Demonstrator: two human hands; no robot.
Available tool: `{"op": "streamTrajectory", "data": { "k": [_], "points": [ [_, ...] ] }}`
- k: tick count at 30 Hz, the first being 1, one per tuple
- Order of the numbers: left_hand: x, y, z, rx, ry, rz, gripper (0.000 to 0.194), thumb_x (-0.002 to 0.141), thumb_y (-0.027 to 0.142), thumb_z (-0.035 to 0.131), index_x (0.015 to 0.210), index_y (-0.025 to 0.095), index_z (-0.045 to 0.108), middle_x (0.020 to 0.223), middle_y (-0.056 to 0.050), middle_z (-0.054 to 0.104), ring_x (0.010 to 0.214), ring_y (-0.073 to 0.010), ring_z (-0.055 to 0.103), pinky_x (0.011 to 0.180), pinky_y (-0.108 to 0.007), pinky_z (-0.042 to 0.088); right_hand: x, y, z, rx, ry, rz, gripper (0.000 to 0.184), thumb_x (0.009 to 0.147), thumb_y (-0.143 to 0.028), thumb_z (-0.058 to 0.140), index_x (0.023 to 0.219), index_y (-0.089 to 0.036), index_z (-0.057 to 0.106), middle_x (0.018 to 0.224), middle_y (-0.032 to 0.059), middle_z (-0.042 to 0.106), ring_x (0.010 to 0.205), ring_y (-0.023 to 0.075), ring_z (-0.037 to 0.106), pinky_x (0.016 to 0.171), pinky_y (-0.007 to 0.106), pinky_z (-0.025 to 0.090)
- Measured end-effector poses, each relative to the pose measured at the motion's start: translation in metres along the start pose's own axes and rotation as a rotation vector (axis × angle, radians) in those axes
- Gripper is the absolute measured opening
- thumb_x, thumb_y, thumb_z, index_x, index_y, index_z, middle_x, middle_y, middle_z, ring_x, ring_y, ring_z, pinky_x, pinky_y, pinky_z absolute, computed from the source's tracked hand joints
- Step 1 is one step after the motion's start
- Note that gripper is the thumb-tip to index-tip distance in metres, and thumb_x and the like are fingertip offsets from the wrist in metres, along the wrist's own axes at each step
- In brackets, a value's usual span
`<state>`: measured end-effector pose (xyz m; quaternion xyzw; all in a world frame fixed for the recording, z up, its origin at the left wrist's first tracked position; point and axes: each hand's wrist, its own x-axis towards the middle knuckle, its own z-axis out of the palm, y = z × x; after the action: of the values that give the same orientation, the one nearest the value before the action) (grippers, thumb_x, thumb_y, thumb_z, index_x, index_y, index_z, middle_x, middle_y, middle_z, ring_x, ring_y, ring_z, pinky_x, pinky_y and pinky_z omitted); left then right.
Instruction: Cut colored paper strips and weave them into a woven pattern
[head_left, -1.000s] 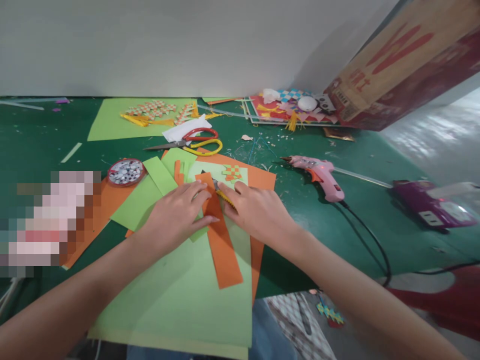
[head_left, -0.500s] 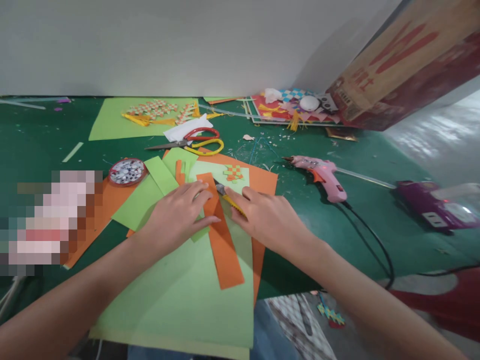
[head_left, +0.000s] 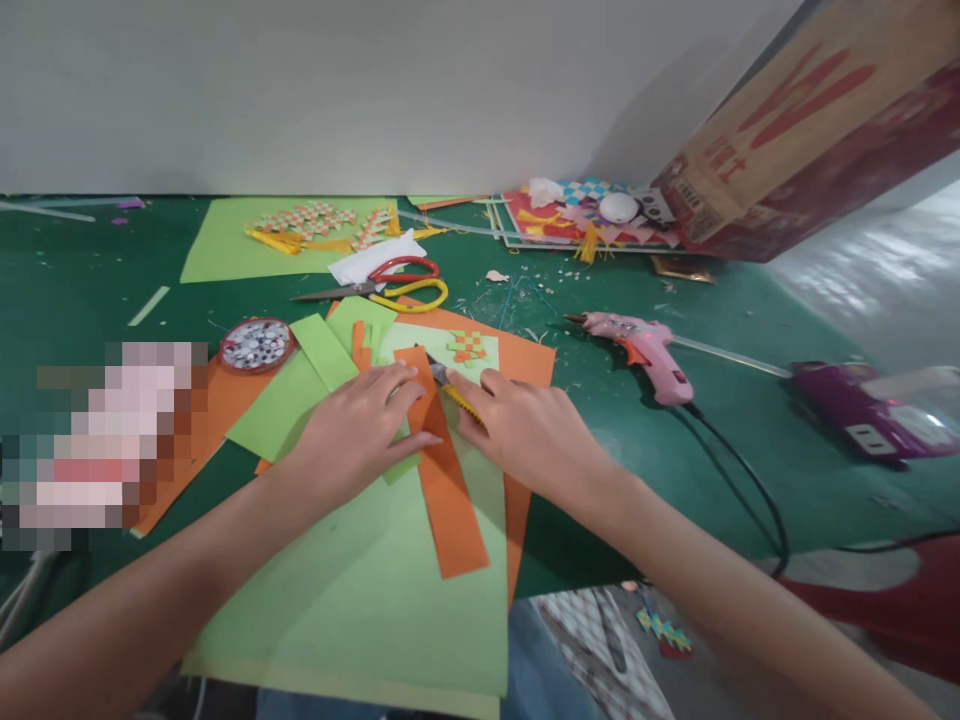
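My right hand (head_left: pixel 529 425) is closed around a yellow utility knife (head_left: pixel 463 402), whose blade points away from me at the right edge of an orange paper strip (head_left: pixel 456 510). My left hand (head_left: pixel 364 425) rests on that strip from the left, fingertips pressing near its far end and thumb spread out across it. Under the strip lies a large light-green sheet (head_left: pixel 375 600), on top of orange paper (head_left: pixel 529 365). A small woven green-and-orange piece (head_left: pixel 469 346) sits just beyond the knife.
Red-and-yellow-handled scissors (head_left: pixel 409 285) lie behind the papers. To the right is a pink glue gun (head_left: pixel 649 350) with a trailing cord. A round case of small beads (head_left: pixel 257 345) stands left. Woven pieces and a paper bag (head_left: pixel 795 130) are at the back.
The knife and my right hand have shifted slightly away from me and to the left, along the strip's edge. My left hand stays in place on the strip.
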<state>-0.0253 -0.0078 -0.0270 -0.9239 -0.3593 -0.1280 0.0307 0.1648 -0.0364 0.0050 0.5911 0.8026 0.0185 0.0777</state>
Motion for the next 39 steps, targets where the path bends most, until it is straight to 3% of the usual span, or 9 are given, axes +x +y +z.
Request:
{"op": "streamTrajectory", "data": {
  "k": [15,23,29,32,35,39],
  "points": [
    [0.000,0.001,-0.001,-0.001,0.011,-0.001,0.052,0.094,0.055,0.038,0.112,0.011,0.059,0.122,-0.017,0.063,0.115,-0.0282,0.059,0.091,-0.039,0.052,0.012,0.004,0.002,0.004,0.041,0.001,0.047,0.095,-0.027,0.034,0.138,-0.018,0.048,0.112,0.0113,0.067,0.081,0.0241,0.069,0.052,0.029,0.038],
    [-0.001,-0.001,0.001,-0.007,0.034,0.026,0.058,0.094,0.058,0.030,0.108,0.011,0.061,0.121,-0.017,0.064,0.117,-0.0285,0.059,0.093,-0.040,0.051,-0.010,0.013,0.003,-0.014,-0.034,0.093,0.049,0.094,-0.028,0.039,0.143,-0.024,0.043,0.105,0.0081,0.068,0.076,0.0212,0.068,0.051,0.027,0.039],
    [0.003,-0.001,-0.002,-0.086,0.037,-0.039,0.040,0.100,0.041,0.033,0.105,0.016,0.063,0.121,-0.011,0.066,0.115,-0.0230,0.060,0.095,-0.036,0.051,-0.025,0.020,0.011,0.007,0.050,0.094,0.044,0.094,-0.029,0.044,0.137,-0.021,0.052,0.098,0.0086,0.069,0.077,0.0192,0.066,0.051,0.024,0.040],
    [0.005,-0.003,-0.007,-0.141,0.123,-0.093,0.032,0.100,0.030,0.033,0.103,0.018,0.062,0.120,-0.009,0.067,0.110,-0.0201,0.063,0.093,-0.035,0.051,-0.030,0.017,0.011,0.012,0.229,0.012,0.043,0.093,-0.035,0.050,0.129,-0.015,0.058,0.096,0.0124,0.067,0.088,0.0239,0.063,0.062,0.029,0.048],
    [0.007,-0.008,-0.012,-0.151,0.237,-0.090,0.028,0.099,0.023,0.035,0.100,0.017,0.062,0.113,-0.008,0.069,0.106,-0.0203,0.063,0.094,-0.037,0.050,-0.032,0.007,0.009,0.078,0.380,-0.173,0.041,0.092,-0.036,0.052,0.123,-0.011,0.062,0.106,0.0158,0.066,0.100,0.0265,0.059,0.079,0.036,0.050],
    [0.007,-0.015,-0.016,-0.134,0.268,-0.128,0.027,0.098,0.023,0.034,0.100,0.018,0.061,0.103,-0.008,0.071,0.100,-0.0216,0.064,0.091,-0.039,0.050,-0.028,-0.013,0.007,0.206,0.351,-0.378,0.038,0.089,-0.033,0.058,0.118,-0.009,0.063,0.110,0.0151,0.065,0.106,0.0269,0.057,0.085,0.039,0.050]
  ]
}}
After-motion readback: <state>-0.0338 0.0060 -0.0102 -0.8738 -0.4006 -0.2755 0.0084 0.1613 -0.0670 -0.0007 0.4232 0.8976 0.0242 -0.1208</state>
